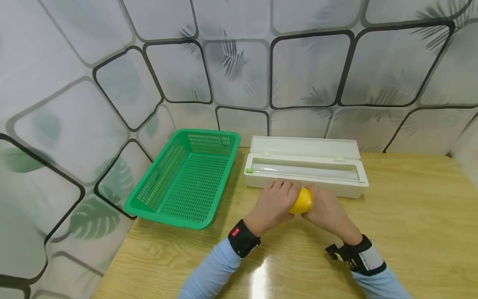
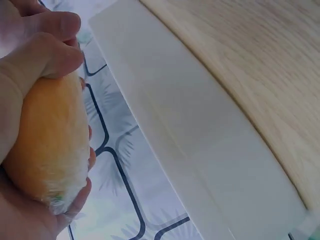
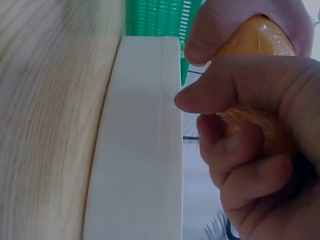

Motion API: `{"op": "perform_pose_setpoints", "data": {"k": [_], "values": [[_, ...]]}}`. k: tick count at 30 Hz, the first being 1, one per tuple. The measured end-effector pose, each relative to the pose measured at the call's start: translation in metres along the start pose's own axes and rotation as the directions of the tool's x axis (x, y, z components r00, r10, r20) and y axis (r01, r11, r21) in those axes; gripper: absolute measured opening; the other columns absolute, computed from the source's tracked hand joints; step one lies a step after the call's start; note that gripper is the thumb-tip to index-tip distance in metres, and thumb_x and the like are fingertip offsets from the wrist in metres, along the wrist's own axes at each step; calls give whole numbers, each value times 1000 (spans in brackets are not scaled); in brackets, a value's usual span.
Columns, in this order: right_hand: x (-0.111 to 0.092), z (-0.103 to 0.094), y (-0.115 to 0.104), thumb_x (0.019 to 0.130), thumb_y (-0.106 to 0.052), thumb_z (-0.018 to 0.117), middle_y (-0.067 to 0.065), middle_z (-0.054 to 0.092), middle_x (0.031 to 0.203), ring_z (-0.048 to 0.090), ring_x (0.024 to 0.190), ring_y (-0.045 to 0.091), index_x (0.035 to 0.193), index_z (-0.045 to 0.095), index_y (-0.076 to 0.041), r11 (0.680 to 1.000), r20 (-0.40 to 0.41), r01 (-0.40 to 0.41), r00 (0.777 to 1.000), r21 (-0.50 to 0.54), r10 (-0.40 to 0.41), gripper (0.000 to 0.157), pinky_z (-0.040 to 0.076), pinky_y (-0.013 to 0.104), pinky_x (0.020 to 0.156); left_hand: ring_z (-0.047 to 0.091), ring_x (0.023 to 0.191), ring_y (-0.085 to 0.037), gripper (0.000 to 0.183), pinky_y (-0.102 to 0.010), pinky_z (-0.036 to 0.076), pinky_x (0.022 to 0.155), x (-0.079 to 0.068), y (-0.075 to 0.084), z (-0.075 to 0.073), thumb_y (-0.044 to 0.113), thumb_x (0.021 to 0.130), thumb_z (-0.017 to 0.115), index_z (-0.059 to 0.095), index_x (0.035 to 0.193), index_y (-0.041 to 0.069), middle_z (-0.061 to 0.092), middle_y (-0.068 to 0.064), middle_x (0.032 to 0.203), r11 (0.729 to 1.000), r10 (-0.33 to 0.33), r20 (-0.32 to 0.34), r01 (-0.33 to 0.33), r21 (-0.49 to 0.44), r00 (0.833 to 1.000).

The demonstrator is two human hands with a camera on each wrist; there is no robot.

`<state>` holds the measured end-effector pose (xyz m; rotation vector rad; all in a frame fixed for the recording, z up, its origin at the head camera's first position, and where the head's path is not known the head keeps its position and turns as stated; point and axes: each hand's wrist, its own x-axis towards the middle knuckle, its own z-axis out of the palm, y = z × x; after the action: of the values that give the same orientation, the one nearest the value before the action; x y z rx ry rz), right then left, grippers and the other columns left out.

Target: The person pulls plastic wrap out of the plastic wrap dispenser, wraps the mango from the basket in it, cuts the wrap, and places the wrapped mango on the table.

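Note:
A yellow-orange fruit (image 1: 302,201), wrapped in clear cling film, is held in both hands in front of the white dispenser box. My left hand (image 1: 277,200) curls round one end of it, and my right hand (image 1: 329,211) grips the other end. In the left wrist view the film bunches in wrinkles at the lower tip of the fruit (image 2: 55,130), near a small green spot. Curled fingers cover much of the fruit (image 3: 259,36) in the right wrist view. Behind the hands, the cling film dispenser (image 1: 306,180) has its lid raised, showing a film roll (image 1: 306,170) inside.
To the left of the dispenser, a green plastic basket (image 1: 169,220) stands on the wooden table (image 1: 410,216). A small green piece (image 1: 249,170) sits at the dispenser's left end. A patterned curtain or sheet (image 1: 239,70) hangs behind the table and along its left side.

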<state>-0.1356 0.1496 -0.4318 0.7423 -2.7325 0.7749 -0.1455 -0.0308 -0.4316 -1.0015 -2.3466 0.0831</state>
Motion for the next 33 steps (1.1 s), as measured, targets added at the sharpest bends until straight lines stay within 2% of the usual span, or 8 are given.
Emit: {"op": "perform_pose_setpoints", "data": {"k": [4, 7, 11, 17, 22, 28, 31, 33], "values": [[-1, 0, -2, 75, 5, 74, 13, 63, 89, 58, 68, 19, 103, 58, 5, 1000, -31, -3, 1000, -9, 3, 32, 52, 34, 62, 62, 95, -21, 77, -30, 52, 80, 2, -1, -3, 43, 62, 91, 55, 122, 14, 65, -3, 108, 997, -41, 13, 42, -60, 999], [0, 3, -6, 78, 1, 76, 19, 65, 99, 65, 76, 27, 112, 57, 8, 999, -64, 8, 998, -39, -11, 40, 57, 41, 68, 59, 103, -23, 87, -33, 51, 86, 3, -9, -11, 43, 65, 90, 48, 136, 14, 61, -6, 119, 971, -66, 106, 88, -224, 992], [0, 7, -8, 78, 3, 78, 23, 64, 98, 66, 77, 31, 114, 54, 9, 993, -126, 13, 992, -117, -28, 44, 57, 43, 67, 54, 115, -27, 103, -37, 47, 97, 1, -26, -22, 46, 69, 88, 33, 150, 13, 52, -13, 134, 862, -101, 257, 213, -460, 961], [-3, 11, -8, 70, 6, 83, 23, 64, 93, 66, 70, 31, 114, 53, 7, 975, -260, 35, 961, -219, -93, 54, 57, 42, 58, 58, 110, -21, 109, -30, 50, 93, -4, -45, -27, 39, 70, 90, 28, 153, 5, 55, -15, 132, 729, -114, 413, 359, -583, 904], [-3, 14, -8, 65, 8, 85, 22, 63, 94, 65, 70, 31, 113, 54, 7, 968, -291, 46, 949, -246, -119, 57, 56, 41, 53, 59, 91, -10, 80, -18, 49, 81, -2, -43, -19, 24, 72, 89, 45, 135, 2, 63, -5, 110, 656, -29, 399, 318, -684, 917], [-1, 17, -4, 60, 8, 89, 26, 59, 108, 64, 87, 39, 129, 49, 5, 957, -287, 81, 944, -277, -163, 81, 58, 44, 56, 60, 96, -15, 68, -19, 48, 86, 0, -35, -15, 15, 75, 86, 49, 130, 0, 64, -8, 115, 661, -44, 380, 312, -682, 924], [-2, 19, -5, 60, 1, 92, 26, 59, 105, 64, 80, 38, 136, 45, -1, 953, -249, 88, 954, -291, -164, 89, 56, 42, 51, 59, 93, -15, 66, -18, 48, 83, 0, -27, -14, 13, 75, 85, 48, 128, -2, 63, -10, 112, 723, -55, 360, 285, -629, 931], [-4, 21, -5, 60, -5, 94, 26, 60, 104, 63, 77, 37, 133, 48, -1, 957, -214, 68, 968, -281, -131, 87, 56, 42, 52, 58, 91, -14, 68, -17, 49, 81, 1, -19, -12, 15, 73, 85, 48, 128, -2, 61, -11, 112, 788, -69, 335, 257, -559, 940]]}}
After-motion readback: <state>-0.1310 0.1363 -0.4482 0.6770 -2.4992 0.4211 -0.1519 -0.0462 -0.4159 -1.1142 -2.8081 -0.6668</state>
